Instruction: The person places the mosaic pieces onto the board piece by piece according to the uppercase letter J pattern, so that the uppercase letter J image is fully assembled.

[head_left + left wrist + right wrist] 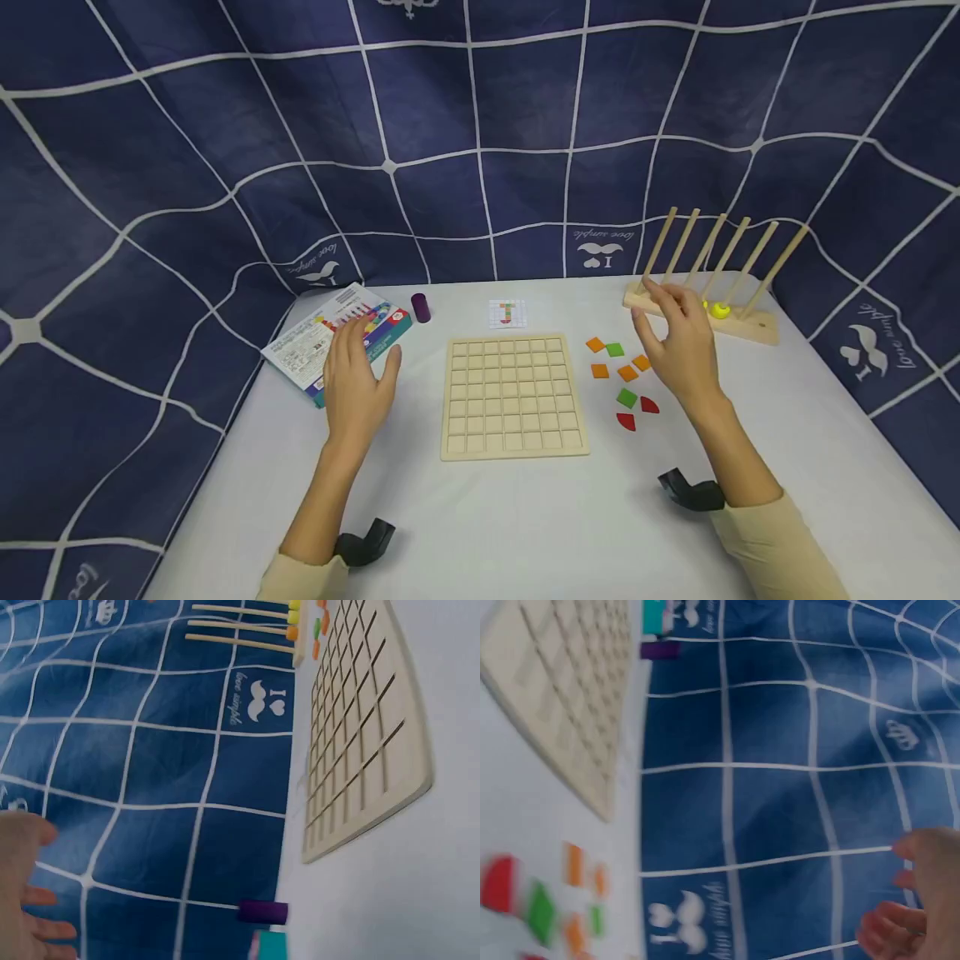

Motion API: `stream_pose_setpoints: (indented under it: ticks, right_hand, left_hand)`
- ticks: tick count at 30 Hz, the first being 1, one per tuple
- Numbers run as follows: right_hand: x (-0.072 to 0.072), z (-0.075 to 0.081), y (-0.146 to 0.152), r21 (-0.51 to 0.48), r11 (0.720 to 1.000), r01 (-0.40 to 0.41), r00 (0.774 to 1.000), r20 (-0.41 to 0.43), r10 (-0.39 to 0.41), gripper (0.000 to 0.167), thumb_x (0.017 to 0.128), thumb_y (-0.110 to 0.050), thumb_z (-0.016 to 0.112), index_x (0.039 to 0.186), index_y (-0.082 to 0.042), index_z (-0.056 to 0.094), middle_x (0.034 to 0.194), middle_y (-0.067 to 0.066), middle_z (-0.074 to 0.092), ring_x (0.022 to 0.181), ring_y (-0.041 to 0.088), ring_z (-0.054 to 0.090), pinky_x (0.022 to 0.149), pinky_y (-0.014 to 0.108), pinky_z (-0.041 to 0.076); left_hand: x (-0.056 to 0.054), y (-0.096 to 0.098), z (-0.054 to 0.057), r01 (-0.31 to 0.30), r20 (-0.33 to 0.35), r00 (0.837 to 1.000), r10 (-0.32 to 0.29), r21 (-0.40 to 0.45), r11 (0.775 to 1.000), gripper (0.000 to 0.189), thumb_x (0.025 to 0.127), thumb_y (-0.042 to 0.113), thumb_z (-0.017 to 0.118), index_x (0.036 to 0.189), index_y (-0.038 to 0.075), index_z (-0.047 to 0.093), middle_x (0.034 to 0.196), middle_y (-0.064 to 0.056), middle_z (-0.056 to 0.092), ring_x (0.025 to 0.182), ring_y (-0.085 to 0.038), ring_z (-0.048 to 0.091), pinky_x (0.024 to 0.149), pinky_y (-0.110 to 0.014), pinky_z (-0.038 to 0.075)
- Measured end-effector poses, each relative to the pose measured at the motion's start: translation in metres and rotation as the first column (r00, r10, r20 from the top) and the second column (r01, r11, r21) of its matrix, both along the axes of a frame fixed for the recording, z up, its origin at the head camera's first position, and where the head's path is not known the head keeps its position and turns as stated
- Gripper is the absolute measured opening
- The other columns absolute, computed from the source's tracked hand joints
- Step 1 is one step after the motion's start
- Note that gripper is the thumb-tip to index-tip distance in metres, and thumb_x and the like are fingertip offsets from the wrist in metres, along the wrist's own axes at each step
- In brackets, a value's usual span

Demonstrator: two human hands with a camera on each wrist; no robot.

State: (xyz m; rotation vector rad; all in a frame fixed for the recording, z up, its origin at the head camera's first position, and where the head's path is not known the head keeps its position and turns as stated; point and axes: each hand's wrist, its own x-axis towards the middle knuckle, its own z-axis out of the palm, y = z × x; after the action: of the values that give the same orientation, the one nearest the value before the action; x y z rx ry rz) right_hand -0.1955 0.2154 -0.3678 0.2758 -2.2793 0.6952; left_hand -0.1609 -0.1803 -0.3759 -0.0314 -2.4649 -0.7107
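Has both hands raised over the counter (480, 533), apart from each other, one to either side of the wooden board (514, 398). Holds nothing visible in the left hand (358, 383): fingers nearly straight, thumb well apart, seen against the game box (300, 357). Holds nothing visible in the right hand (684, 346) either: fingers loosely bent, thumb and forefinger parted, seen against the near side of the peg stand (757, 327).

Shows every square of the board bare, with no piece set in. Has the loose pieces lying flat to the board's right, near its edge: four orange squares (600, 371), two green squares (627, 397) and two red quarter-rounds (626, 422). Has the small pattern card (507, 314) beyond the board's far edge, printed with a hooked figure in colours much like these.

Looks, by judgement, laid out and ready, with none of the placing done. Seems to leave all eight pieces for setting into the board. Has a purple cylinder (421, 308) upright beside the box, and a yellow bead (721, 310) low on the stand, apparently outside this work.
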Motion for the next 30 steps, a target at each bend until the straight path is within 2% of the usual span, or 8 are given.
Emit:
stream_pose_setpoints:
  ticks: [4, 10, 13, 17, 19, 22, 26, 30]
  right_hand:
    - [-0.002, -0.034, -0.009, -0.134, 0.991, 0.006, 1.0, -0.014, -0.008, 0.048, 0.083, -0.016, 0.066, 0.129, -0.009, 0.054, 0.076, 0.009, 0.058, 0.053, 0.015, 0.045, 0.046, 0.021, 0.039]
    - [-0.019, -0.084, -0.013, -0.202, 0.979, 0.042, 0.983, 0.183, -0.004, 0.055, 0.08, -0.024, 0.07, 0.129, -0.007, 0.052, 0.047, -0.002, 0.039, 0.036, 0.01, 0.03, 0.034, 0.024, 0.027]
    - [-0.031, -0.098, -0.01, -0.196, 0.978, 0.071, 0.947, 0.321, -0.004, 0.065, 0.076, -0.035, 0.074, 0.13, -0.007, 0.051, 0.045, -0.003, 0.033, 0.036, 0.009, 0.025, 0.031, 0.028, 0.026]
    - [-0.047, -0.109, -0.006, -0.152, 0.987, 0.057, 0.888, 0.459, 0.019, 0.078, 0.07, -0.048, 0.076, 0.13, -0.007, 0.05, 0.045, -0.002, 0.03, 0.037, 0.011, 0.024, 0.033, 0.028, 0.025]
    - [-0.057, -0.112, -0.004, -0.119, 0.992, 0.034, 0.869, 0.494, 0.029, 0.078, 0.069, -0.049, 0.076, 0.129, -0.006, 0.051, 0.045, -0.001, 0.032, 0.037, 0.013, 0.026, 0.036, 0.027, 0.025]
    - [-0.068, -0.114, -0.001, -0.069, 0.998, 0.006, 0.845, 0.534, 0.032, 0.073, 0.071, -0.047, 0.076, 0.127, -0.006, 0.054, 0.045, 0.0, 0.036, 0.04, 0.016, 0.032, 0.041, 0.029, 0.028]
    - [-0.076, -0.115, 0.002, 0.004, 1.0, 0.008, 0.808, 0.589, -0.009, 0.065, 0.074, -0.046, 0.073, 0.123, -0.006, 0.059, 0.049, 0.004, 0.042, 0.049, 0.021, 0.039, 0.047, 0.032, 0.031]
    - [-0.077, -0.117, 0.003, 0.047, 0.999, 0.024, 0.786, 0.617, -0.048, 0.057, 0.076, -0.046, 0.071, 0.116, -0.006, 0.064, 0.073, 0.014, 0.063, 0.061, 0.025, 0.047, 0.051, 0.033, 0.036]
  left_hand:
    - [0.004, 0.002, -0.021, 0.014, 0.032, 0.999, -0.02, 0.185, 0.983, 0.058, 0.094, 0.036, 0.048, 0.14, 0.004, 0.032, 0.142, -0.016, 0.034, 0.133, -0.03, 0.028, 0.108, -0.047, 0.022]
    - [0.003, 0.008, -0.069, 0.083, 0.17, 0.975, -0.141, 0.308, 0.948, 0.065, 0.095, 0.042, 0.044, 0.145, 0.007, 0.021, 0.147, -0.015, 0.026, 0.135, -0.03, 0.023, 0.108, -0.048, 0.022]
    - [0.0, 0.012, -0.091, 0.173, 0.218, 0.943, -0.252, 0.325, 0.93, 0.069, 0.094, 0.045, 0.047, 0.146, 0.011, 0.018, 0.148, -0.014, 0.024, 0.136, -0.03, 0.022, 0.108, -0.049, 0.021]
    - [-0.001, 0.013, -0.113, 0.305, 0.285, 0.867, -0.408, 0.344, 0.888, 0.08, 0.089, 0.047, 0.055, 0.148, 0.014, 0.013, 0.151, -0.014, 0.016, 0.138, -0.031, 0.014, 0.108, -0.052, 0.017]
    - [-0.002, 0.012, -0.121, 0.349, 0.318, 0.833, -0.452, 0.332, 0.876, 0.09, 0.083, 0.049, 0.062, 0.149, 0.015, 0.01, 0.152, -0.014, 0.013, 0.138, -0.031, 0.011, 0.108, -0.053, 0.016]
    - [-0.002, 0.012, -0.128, 0.396, 0.362, 0.809, -0.463, 0.247, 0.884, 0.107, 0.073, 0.057, 0.069, 0.149, 0.014, 0.008, 0.152, -0.015, 0.012, 0.139, -0.033, 0.008, 0.107, -0.055, 0.016]
    - [-0.001, 0.013, -0.132, 0.443, 0.398, 0.805, -0.44, 0.09, 0.892, 0.119, 0.063, 0.07, 0.067, 0.149, 0.011, 0.011, 0.152, -0.012, 0.016, 0.14, -0.028, 0.007, 0.111, -0.046, 0.01]
    - [0.002, 0.014, -0.135, 0.473, 0.41, 0.809, -0.421, -0.031, 0.88, 0.123, 0.059, 0.079, 0.06, 0.148, 0.007, 0.016, 0.152, -0.009, 0.017, 0.14, -0.024, 0.006, 0.112, -0.037, 0.005]
